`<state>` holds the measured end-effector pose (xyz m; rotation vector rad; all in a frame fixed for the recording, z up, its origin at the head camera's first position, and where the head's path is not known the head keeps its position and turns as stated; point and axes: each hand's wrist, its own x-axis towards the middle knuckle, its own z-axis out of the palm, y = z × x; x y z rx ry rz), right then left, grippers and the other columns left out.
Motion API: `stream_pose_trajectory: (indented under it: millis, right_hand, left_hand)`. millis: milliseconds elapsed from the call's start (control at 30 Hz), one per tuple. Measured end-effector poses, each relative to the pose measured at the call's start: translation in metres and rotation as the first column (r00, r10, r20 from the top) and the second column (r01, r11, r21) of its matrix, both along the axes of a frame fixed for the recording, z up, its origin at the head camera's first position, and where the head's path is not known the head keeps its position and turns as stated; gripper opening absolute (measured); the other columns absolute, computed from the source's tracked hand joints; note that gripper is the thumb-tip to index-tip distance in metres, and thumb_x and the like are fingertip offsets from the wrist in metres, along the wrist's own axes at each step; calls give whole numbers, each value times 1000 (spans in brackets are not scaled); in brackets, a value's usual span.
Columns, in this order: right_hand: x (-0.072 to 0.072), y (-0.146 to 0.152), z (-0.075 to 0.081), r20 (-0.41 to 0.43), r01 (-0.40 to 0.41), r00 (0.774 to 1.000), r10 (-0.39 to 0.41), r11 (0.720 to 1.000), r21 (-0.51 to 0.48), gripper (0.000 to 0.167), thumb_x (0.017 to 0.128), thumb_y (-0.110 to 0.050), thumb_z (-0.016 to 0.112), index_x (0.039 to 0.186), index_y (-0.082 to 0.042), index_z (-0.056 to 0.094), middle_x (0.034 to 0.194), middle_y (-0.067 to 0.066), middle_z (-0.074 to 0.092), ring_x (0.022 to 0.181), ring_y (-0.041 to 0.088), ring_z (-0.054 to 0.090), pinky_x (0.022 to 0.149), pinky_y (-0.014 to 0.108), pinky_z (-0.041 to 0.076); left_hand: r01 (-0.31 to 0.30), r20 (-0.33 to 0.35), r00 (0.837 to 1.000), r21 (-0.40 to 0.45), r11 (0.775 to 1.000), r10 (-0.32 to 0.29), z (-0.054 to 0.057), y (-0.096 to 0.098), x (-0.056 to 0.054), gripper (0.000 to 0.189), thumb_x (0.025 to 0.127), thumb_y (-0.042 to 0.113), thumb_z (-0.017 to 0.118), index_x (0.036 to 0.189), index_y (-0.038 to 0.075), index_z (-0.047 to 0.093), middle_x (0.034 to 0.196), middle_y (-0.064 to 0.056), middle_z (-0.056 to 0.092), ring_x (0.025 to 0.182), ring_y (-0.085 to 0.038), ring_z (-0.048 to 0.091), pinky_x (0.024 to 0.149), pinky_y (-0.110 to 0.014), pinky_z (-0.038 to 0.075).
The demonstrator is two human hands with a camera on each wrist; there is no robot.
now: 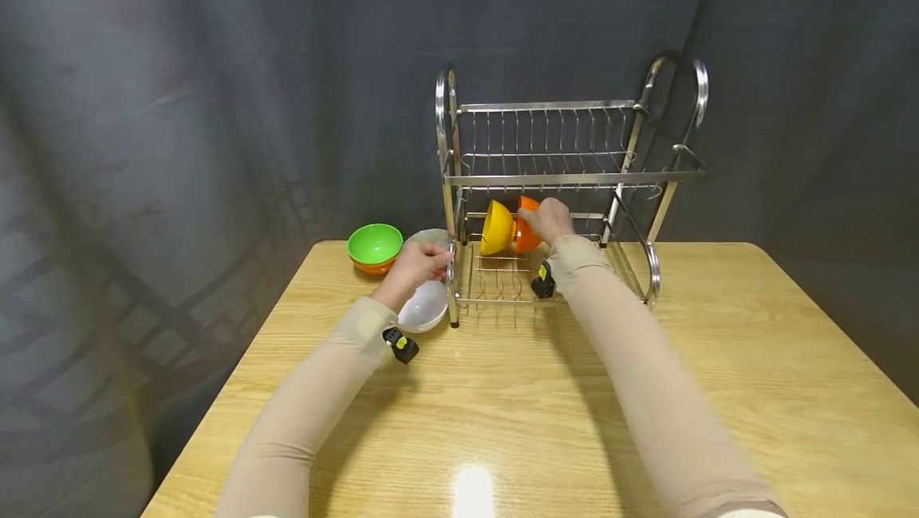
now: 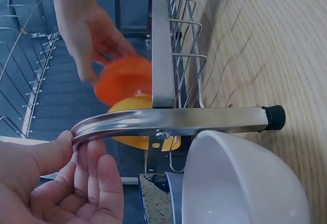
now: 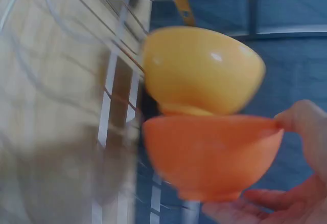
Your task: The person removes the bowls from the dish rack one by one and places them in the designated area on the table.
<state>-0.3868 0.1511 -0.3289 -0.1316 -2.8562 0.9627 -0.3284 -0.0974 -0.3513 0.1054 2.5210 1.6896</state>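
My right hand (image 1: 551,221) holds an orange bowl (image 3: 209,155) by its rim and base, thumb at the rim and fingers under the foot. The bowl is tipped on its side in the lower tier of a metal dish rack (image 1: 549,179), right beside a yellow bowl (image 3: 199,70) that also lies on its side there. With thumb and fingertips, my left hand (image 2: 66,183) pinches the curved side frame of the rack. A white bowl (image 2: 240,183) sits just outside the rack, near my left hand.
Left of the rack, a green bowl (image 1: 375,244) is stacked on an orange one (image 1: 375,268). A speckled dish (image 2: 156,196) stands behind the white bowl. The rack rests on a wooden table (image 1: 546,414), with a grey curtain (image 1: 215,87) behind.
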Motion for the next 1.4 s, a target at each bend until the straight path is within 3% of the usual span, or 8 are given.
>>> stream_pose_trajectory:
  millis: [200, 333, 467, 667, 833, 1067, 1200, 1400]
  right_hand:
    - [30, 30, 31, 34, -114, 993, 112, 992, 60, 42, 96, -34, 49, 83, 6, 50, 82, 12, 43, 65, 22, 43, 61, 32, 40]
    - [60, 47, 42, 107, -220, 962, 251, 946, -239, 43, 98, -31, 45, 96, 12, 51, 75, 5, 47, 64, 10, 50, 68, 21, 50]
    - [90, 58, 41, 127, -230, 900, 417, 701, -676, 53, 101, -24, 39, 133, 17, 32, 96, 8, 54, 78, 7, 64, 82, 23, 55]
    - [125, 62, 22, 52, -205, 816, 576, 372, -905, 41, 105, -21, 30, 136, 7, 26, 108, 12, 57, 96, 20, 66, 91, 31, 54]
    - [138, 58, 2, 19, -154, 739, 674, 196, -968, 33, 107, -21, 24, 133, -2, 27, 117, 16, 53, 103, 25, 65, 92, 35, 53]
    - [146, 58, -7, 37, -146, 733, 679, 210, -967, 43, 107, -22, 24, 141, 3, 18, 120, 17, 50, 103, 24, 65, 94, 33, 51]
    - [147, 60, -6, 27, -173, 739, 673, 228, -958, 45, 107, -23, 24, 142, 5, 16, 118, 17, 49, 101, 23, 65, 93, 32, 52]
    - [151, 58, -8, 20, -193, 721, 692, 229, -954, 44, 107, -22, 25, 140, 6, 19, 118, 18, 48, 101, 22, 65, 93, 31, 52]
  left_hand:
    - [-15, -5, 1000, -7, 1000, 15, 5, -5, -1, 21, 94, 9, 62, 104, -9, 67, 76, -3, 59, 62, -11, 55, 63, -21, 52]
    - [-12, -4, 1000, -4, 1000, 12, 7, -6, -2, 22, 94, 8, 62, 105, -10, 66, 75, -3, 59, 61, -11, 55, 62, -20, 51]
    - [-7, 7, 1000, 5, 1000, 7, 8, -5, -1, 22, 94, 8, 62, 106, -11, 66, 74, -2, 59, 61, -10, 55, 62, -20, 51]
    - [-12, 9, 1000, 1, 1000, 12, 7, -3, -1, 22, 94, 8, 62, 106, -10, 66, 75, -2, 59, 61, -10, 55, 63, -21, 52]
    - [-28, -39, 999, -13, 1000, 27, 6, -3, 2, 23, 94, 10, 62, 108, -8, 66, 82, -7, 63, 66, -15, 60, 67, -25, 55]
    - [-87, -403, 914, -65, 994, 53, 17, 19, 36, 18, 95, 19, 59, 103, 4, 67, 82, -10, 66, 71, -20, 62, 62, -27, 52]
    - [244, -73, 970, 194, 950, -234, 22, 35, 51, 41, 100, 30, 51, 120, -4, 60, 96, -18, 67, 77, -21, 68, 81, -37, 58]
    - [266, 309, 825, 525, 808, -473, 13, 43, 57, 58, 103, 44, 37, 141, 0, 41, 130, -26, 54, 104, -33, 65, 102, -52, 41]
